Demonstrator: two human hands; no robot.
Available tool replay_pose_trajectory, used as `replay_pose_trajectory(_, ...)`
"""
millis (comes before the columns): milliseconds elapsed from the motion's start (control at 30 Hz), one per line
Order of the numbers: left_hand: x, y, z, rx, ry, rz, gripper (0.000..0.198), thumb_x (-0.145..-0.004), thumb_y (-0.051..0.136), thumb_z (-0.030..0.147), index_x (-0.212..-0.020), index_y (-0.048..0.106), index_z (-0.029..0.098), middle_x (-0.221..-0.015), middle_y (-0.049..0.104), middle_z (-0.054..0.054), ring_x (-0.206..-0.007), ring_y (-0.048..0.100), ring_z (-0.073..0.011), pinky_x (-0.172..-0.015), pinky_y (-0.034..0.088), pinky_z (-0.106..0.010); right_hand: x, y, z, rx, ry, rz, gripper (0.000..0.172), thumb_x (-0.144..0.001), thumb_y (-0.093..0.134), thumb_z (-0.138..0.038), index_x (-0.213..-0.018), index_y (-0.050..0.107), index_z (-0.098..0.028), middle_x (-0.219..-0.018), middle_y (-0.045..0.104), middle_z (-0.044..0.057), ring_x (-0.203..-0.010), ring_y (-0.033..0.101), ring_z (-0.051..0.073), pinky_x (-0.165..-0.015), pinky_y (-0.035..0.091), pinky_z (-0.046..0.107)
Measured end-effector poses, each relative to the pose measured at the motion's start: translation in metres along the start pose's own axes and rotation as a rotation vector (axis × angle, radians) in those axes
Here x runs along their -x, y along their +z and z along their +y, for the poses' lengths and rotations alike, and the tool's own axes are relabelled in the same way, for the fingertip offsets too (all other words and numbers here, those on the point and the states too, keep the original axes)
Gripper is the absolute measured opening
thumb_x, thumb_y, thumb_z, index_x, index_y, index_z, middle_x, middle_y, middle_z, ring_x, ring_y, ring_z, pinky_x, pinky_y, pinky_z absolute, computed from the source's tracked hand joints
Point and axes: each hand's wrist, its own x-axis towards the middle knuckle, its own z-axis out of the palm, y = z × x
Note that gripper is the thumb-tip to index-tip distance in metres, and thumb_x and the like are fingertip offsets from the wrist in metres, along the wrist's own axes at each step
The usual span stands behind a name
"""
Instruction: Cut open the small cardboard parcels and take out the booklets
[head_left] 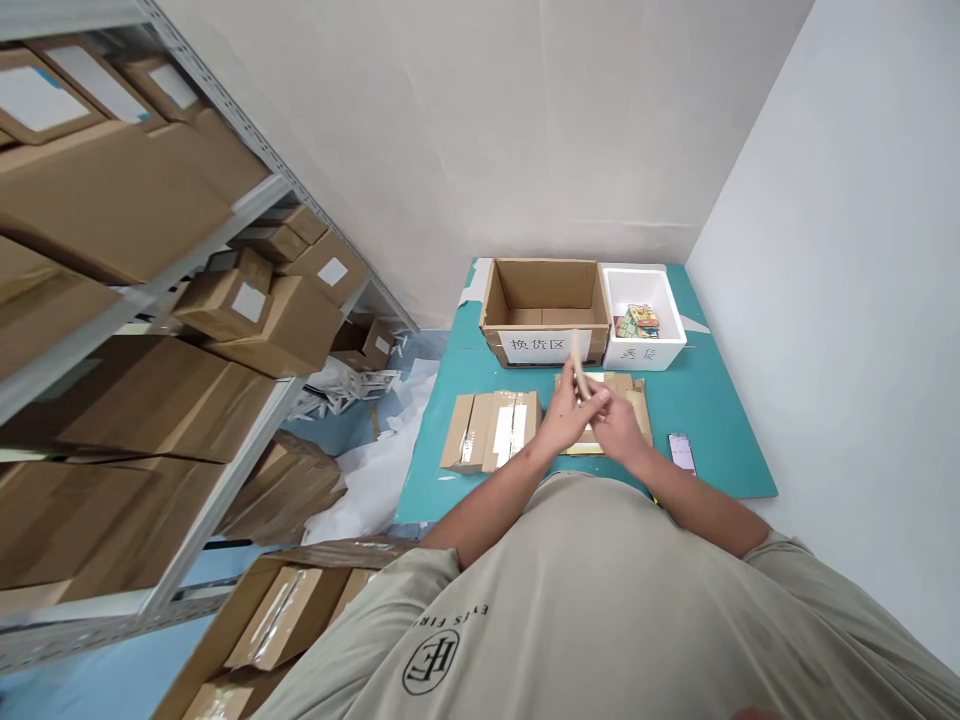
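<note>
Both hands meet above the front of the table. My left hand (564, 412) is closed on a thin, flat, tan piece (578, 368), seen nearly edge-on, so its kind cannot be made out. My right hand (616, 424) is closed at its lower end, fingers partly hidden by the left thumb. Beneath the hands lies a flat cardboard package (636, 398) with clear and yellowish tape. Left of it are taped cardboard boxes (491, 432) with a white label.
On the green table (720, 430) stand an open cardboard box (551, 348) and a white foam box (641, 354) with small colourful packs inside. A phone (682, 453) lies at right. Shelves of cartons (296, 330) fill the left; a large carton (217, 640) stands at lower left.
</note>
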Motion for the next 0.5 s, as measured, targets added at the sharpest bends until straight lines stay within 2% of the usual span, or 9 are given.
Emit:
replay_pose_trajectory(67,-0.011,0.000,-0.002,0.186,-0.095,0.030,0.075,-0.083,0.095,0.075,-0.133,0.074,0.023,-0.124,0.085,-0.011,-0.117,0.081,-0.0306,-0.097,0.068,-0.041,0.004,0.001,-0.006,0.081,-0.076,-0.069,0.039,-0.101,0.086,-0.050,-0.135,0.085,-0.032,-0.145,0.082,0.013,-0.144,0.072,0.039,-0.122,0.065,0.060)
replay_pose_trajectory(133,-0.024,-0.006,-0.002,0.326,-0.152,0.067,0.079,-0.079,0.095,0.081,-0.127,0.074,0.022,-0.113,0.087,-0.011,-0.104,0.084,-0.0295,-0.086,0.070,-0.040,0.001,-0.005,-0.008,0.113,-0.107,0.027,0.040,-0.100,0.087,-0.052,-0.134,0.084,-0.032,-0.150,0.079,0.014,-0.142,0.072,0.038,-0.111,0.069,0.054)
replay_pose_trajectory(167,-0.030,-0.011,0.000,0.359,-0.162,0.065,0.082,-0.076,0.098,0.081,-0.126,0.075,0.021,-0.111,0.087,-0.011,-0.099,0.085,-0.0293,-0.081,0.071,-0.039,-0.002,-0.010,-0.008,0.109,-0.096,0.106,0.042,-0.100,0.088,-0.055,-0.134,0.083,-0.031,-0.147,0.079,0.015,-0.134,0.075,0.035,-0.102,0.071,0.050)
replay_pose_trajectory(233,-0.037,-0.020,0.005,0.356,-0.160,0.022,0.085,-0.071,0.103,0.079,-0.126,0.075,0.020,-0.107,0.088,-0.010,-0.091,0.085,-0.0276,-0.070,0.070,-0.035,-0.010,-0.018,-0.004,0.046,-0.018,0.194,0.049,-0.099,0.088,-0.064,-0.132,0.079,-0.029,-0.129,0.082,0.013,-0.104,0.079,0.027,-0.081,0.071,0.040)
replay_pose_trajectory(267,-0.039,-0.024,0.009,0.333,-0.159,-0.016,0.085,-0.071,0.103,0.079,-0.126,0.076,0.020,-0.104,0.088,-0.010,-0.085,0.084,-0.0260,-0.064,0.068,-0.033,-0.014,-0.022,-0.002,-0.007,0.038,0.170,0.054,-0.098,0.087,-0.071,-0.128,0.076,-0.028,-0.115,0.082,0.010,-0.087,0.076,0.023,-0.070,0.068,0.035)
replay_pose_trajectory(333,-0.038,-0.026,0.016,0.277,-0.159,-0.109,0.082,-0.074,0.103,0.079,-0.122,0.077,0.018,-0.098,0.087,-0.010,-0.072,0.080,-0.0217,-0.051,0.060,-0.028,-0.020,-0.024,0.000,-0.123,0.140,0.043,0.063,-0.093,0.086,-0.083,-0.117,0.072,-0.027,-0.088,0.078,0.002,-0.064,0.067,0.017,-0.055,0.059,0.029)
replay_pose_trajectory(400,-0.035,-0.025,0.023,0.234,-0.147,-0.182,0.077,-0.077,0.101,0.078,-0.117,0.078,0.016,-0.093,0.086,-0.009,-0.061,0.073,-0.0175,-0.044,0.052,-0.025,-0.021,-0.023,-0.001,-0.201,0.187,-0.044,0.067,-0.090,0.086,-0.089,-0.105,0.066,-0.027,-0.074,0.073,-0.002,-0.055,0.062,0.015,-0.049,0.055,0.027)
replay_pose_trajectory(500,-0.030,-0.020,0.032,0.210,-0.116,-0.223,0.072,-0.082,0.098,0.078,-0.112,0.078,0.016,-0.090,0.084,-0.008,-0.056,0.068,-0.0139,-0.042,0.048,-0.024,-0.017,-0.019,-0.007,-0.243,0.185,-0.015,0.067,-0.087,0.091,-0.088,-0.099,0.062,-0.028,-0.072,0.074,-0.003,-0.054,0.065,0.015,-0.050,0.059,0.027)
